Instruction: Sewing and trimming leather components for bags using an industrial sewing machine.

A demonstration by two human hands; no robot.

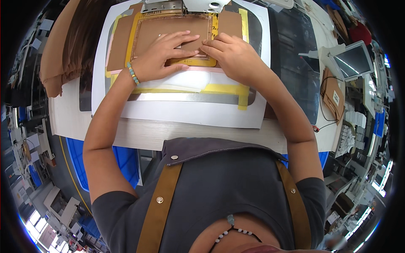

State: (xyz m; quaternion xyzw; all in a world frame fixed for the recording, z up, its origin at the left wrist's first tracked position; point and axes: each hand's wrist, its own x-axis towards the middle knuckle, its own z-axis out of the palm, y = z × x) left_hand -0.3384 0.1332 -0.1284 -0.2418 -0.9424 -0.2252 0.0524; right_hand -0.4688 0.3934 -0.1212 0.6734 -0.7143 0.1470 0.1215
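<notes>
A flat template with a yellow frame (131,42) lies in front of me, with brown fabric (173,26) inside its opening. My left hand (162,55) rests on the fabric and the frame's near left part, fingers spread and holding nothing. Bent fingers close my right hand (236,55) at the frame's right side. Its thumb and index fingertips press together over the fabric, close to the left fingertips; what is between them, if anything, is too small to make out. A small white piece shows partly under my left fingers. Yellow tape (228,89) borders the near side.
A machine head (206,5) overhangs the template's far edge. Under everything lies a large white sheet (185,116). Brown fabric (59,50) hangs in a pile at left. A small screen (353,60) and tied brown pieces (333,95) stand at right. Blue bins (101,162) sit below the table.
</notes>
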